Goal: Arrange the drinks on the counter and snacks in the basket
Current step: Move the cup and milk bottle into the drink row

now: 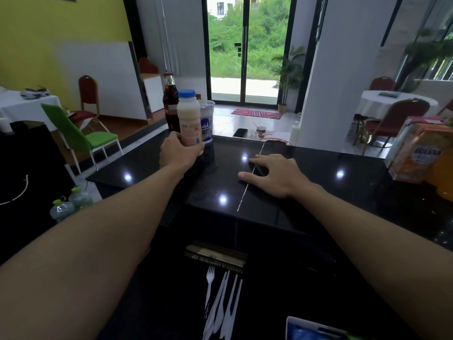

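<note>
The left hand [180, 153], just left of the frame's centre, was curled round the lower part of the milky bottle [189, 119], a cylinder of pale plastic with a blue screw cap. The hand hid the bottle's base, so I could not tell whether it stood on the counter [306, 204]. The right hand [272, 174] lay flat at centre right, fingers spread and straight, holding nothing.

Close behind the milky bottle stood a dark glass cola bottle [170, 106] with a red cap, and just to its right a clear sealed cup [207, 121] with a blue label. These three looked grouped at the far edge of the glossy black stone counter, so the drinks seemed partly arranged. At the right edge, an orange pack [414, 153] in shiny film seemed unsorted. No basket was plainly visible, so the snack part could not be judged. White plastic cutlery [220, 303] lay at bottom centre.
</note>
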Demonstrator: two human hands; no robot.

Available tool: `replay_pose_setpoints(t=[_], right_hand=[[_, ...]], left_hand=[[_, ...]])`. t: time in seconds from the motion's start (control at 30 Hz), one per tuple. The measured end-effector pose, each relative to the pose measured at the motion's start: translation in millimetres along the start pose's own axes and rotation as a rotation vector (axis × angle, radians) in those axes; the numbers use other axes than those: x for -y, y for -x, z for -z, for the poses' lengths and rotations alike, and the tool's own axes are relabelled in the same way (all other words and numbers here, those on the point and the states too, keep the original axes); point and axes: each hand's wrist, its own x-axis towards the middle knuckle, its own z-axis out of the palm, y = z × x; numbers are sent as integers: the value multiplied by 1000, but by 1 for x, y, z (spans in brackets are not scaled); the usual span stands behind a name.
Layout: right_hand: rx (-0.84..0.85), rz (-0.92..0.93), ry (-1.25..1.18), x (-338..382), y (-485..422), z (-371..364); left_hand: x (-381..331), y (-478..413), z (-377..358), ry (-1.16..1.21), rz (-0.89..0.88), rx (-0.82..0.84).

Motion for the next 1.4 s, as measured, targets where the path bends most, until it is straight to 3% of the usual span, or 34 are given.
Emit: replay_pose_setpoints(t=[0.27,0.83,1.4], right_hand=[[2,-16,-15,-1,-1,-1],[6,-15,-27,0,2,2],[0,-27,-42,-1,1,1]], left_hand=[[4,0,-1,12,-89,-9],[6,-1,-5,121,-217,174],[7,-5,-7,114,-180,75]])
